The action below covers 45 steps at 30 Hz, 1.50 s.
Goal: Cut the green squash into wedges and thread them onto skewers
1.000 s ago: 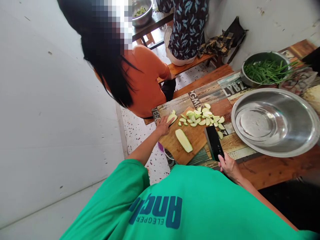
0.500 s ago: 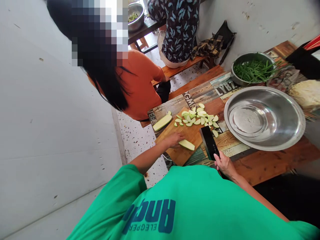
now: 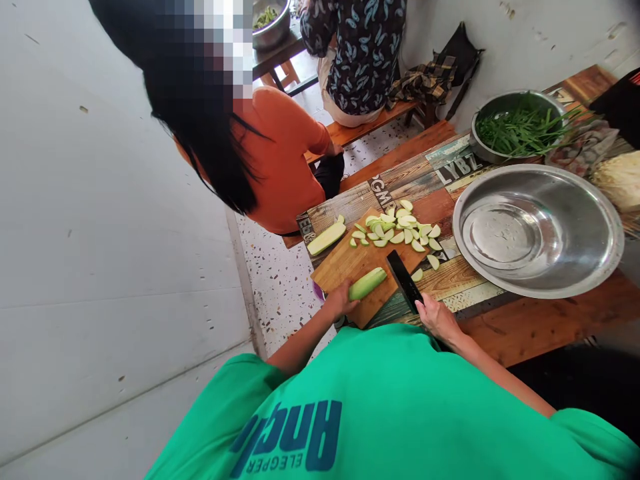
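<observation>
Gripping one end of a green-skinned squash half point(image 3: 367, 285) on the cutting board point(image 3: 333, 270), the left hand point(image 3: 340, 300) should curl its fingertips back, clear of the cleaver point(image 3: 404, 277) gripped in the right hand point(image 3: 437, 317).

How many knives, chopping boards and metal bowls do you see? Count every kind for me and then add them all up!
Knife: 1
Chopping board: 1
Metal bowls: 3 (the big bowl, the smaller bowl beyond it, the faraway bowl)
Total: 5
</observation>
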Each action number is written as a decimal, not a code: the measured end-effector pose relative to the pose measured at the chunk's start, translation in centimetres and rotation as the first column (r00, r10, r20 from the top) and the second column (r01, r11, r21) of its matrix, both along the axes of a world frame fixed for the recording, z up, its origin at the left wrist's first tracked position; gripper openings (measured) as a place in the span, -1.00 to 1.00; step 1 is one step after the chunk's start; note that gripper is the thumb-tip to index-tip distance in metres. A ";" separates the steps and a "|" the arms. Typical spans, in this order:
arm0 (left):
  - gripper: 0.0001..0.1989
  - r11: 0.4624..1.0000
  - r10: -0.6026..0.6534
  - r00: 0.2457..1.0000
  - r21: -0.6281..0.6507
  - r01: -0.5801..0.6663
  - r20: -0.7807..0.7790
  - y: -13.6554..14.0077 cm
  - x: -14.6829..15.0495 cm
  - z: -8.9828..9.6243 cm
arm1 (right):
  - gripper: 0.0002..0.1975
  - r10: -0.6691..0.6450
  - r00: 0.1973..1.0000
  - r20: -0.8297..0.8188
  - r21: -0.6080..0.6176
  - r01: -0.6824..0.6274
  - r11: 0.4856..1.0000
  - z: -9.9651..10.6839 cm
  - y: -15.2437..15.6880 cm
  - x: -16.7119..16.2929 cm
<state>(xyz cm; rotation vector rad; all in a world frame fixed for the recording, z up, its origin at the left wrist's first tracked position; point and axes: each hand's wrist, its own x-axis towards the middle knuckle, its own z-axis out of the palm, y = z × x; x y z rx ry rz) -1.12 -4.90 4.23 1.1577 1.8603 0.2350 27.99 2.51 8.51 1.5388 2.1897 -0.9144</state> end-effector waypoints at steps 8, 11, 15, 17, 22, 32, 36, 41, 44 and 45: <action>-0.30 0.991 -0.050 0.949 -0.132 0.009 -0.310 1.6 4.5 1.2 | -0.71 0.119 0.984 0.129 0.056 -0.127 0.990 0.5 0.4 -0.7; -0.36 0.995 -0.097 0.926 -0.065 0.078 -0.365 3.4 4.3 1.8 | -0.69 0.161 0.976 0.149 0.105 -0.178 0.978 0.7 1.6 -0.9; -0.49 0.918 -0.282 0.914 0.194 0.346 -0.293 5.9 3.2 1.3 | -0.68 0.276 0.945 0.177 0.197 -0.309 0.930 1.4 4.0 -1.8; -0.50 0.879 -0.363 0.898 0.229 0.419 -0.250 6.8 3.0 0.8 | -0.65 0.376 0.912 0.166 0.172 -0.402 0.899 2.2 5.0 -2.6; -0.56 0.876 -0.442 0.873 0.109 0.469 -0.206 7.7 3.1 0.2 | -0.61 0.472 0.864 0.175 0.138 -0.497 0.857 4.0 5.9 -4.5; -0.70 0.879 -0.456 0.884 0.106 0.466 -0.107 8.7 2.8 -0.3 | -0.67 0.492 0.861 0.128 0.112 -0.506 0.855 3.6 6.4 -4.5; -0.75 0.830 -0.517 0.841 0.144 0.538 -0.162 8.9 2.8 -0.4 | -0.72 0.486 0.866 0.118 0.099 -0.498 0.862 3.6 6.8 -4.4; -0.81 0.760 -0.604 0.763 0.123 0.638 -0.231 9.1 2.6 -0.6 | -0.75 0.489 0.864 0.119 0.071 -0.499 0.864 3.7 7.2 -4.5; -0.85 0.699 -0.659 0.697 0.111 0.706 -0.283 9.1 2.2 -0.7 | -0.76 0.497 0.859 0.124 0.052 -0.506 0.861 3.7 7.6 -4.5; -0.85 0.659 -0.688 0.656 0.111 0.744 -0.311 9.1 2.1 -0.8 | -0.76 0.501 0.856 0.124 0.047 -0.510 0.859 3.7 7.7 -4.4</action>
